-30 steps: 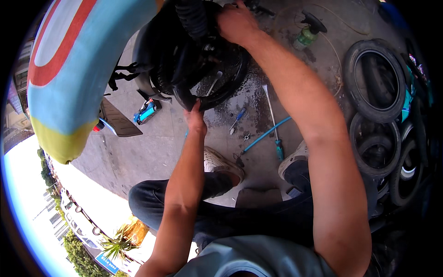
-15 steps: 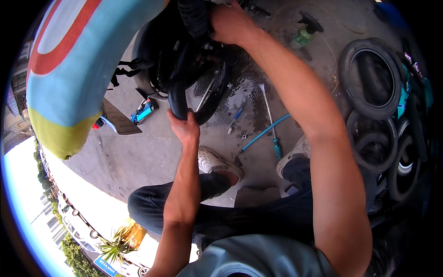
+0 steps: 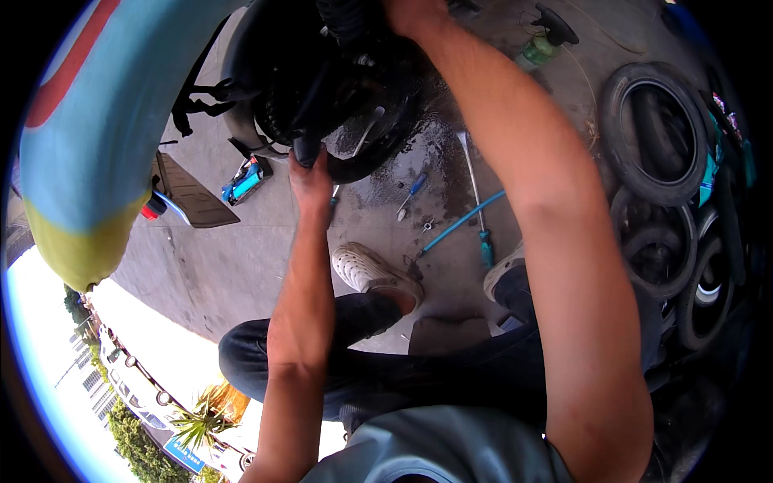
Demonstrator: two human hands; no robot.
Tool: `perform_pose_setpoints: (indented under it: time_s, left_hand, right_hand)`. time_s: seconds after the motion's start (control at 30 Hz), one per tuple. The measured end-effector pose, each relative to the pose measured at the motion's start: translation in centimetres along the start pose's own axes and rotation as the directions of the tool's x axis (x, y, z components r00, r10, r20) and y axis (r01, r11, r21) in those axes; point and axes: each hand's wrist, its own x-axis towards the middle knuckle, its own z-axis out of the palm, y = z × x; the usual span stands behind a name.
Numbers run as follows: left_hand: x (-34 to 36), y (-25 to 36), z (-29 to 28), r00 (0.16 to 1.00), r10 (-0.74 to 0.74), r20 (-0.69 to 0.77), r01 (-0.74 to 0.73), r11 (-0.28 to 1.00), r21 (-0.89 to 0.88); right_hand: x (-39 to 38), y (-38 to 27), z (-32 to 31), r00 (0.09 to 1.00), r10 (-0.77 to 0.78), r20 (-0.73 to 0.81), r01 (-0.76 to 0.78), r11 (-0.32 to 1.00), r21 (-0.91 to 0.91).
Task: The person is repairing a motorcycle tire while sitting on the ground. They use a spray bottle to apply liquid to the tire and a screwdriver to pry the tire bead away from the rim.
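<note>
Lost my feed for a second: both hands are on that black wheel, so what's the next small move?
Probably steady the lower rim with the left hand and work the hub side with the right hand. The black tyre sits on wet concrete, gripped at opposite edges, with the screwdriver lying unused nearby.

Signs: blue rectangular street sign (image 3: 187, 452) at your lower left, beside the palm plant | Packages: small blue-and-black pack (image 3: 244, 179) lying on the concrete floor left of your wheel | Bottle: green one (image 3: 538, 50) up top, label unreadable | Screens: none
</note>
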Motion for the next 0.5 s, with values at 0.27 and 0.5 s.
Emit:
perform_pose_setpoints:
  time_s: [0.27, 0.5]
  left_hand:
    - [-3.4, -3.6, -0.8, 0.979, -0.145, 0.145, 0.189, 0.913, -0.362]
    - [-4.3, -5.2, 0.6, 0.997, -0.028, 0.07, 0.044, 0.972, -0.231]
  right_hand:
    - [-3.4, -3.8, -5.7, 0.959, -0.261, 0.111, 0.254, 0.964, 0.072]
    - [-0.6, -3.2, -1.0, 0.974, -0.162, 0.158, 0.173, 0.983, -0.058]
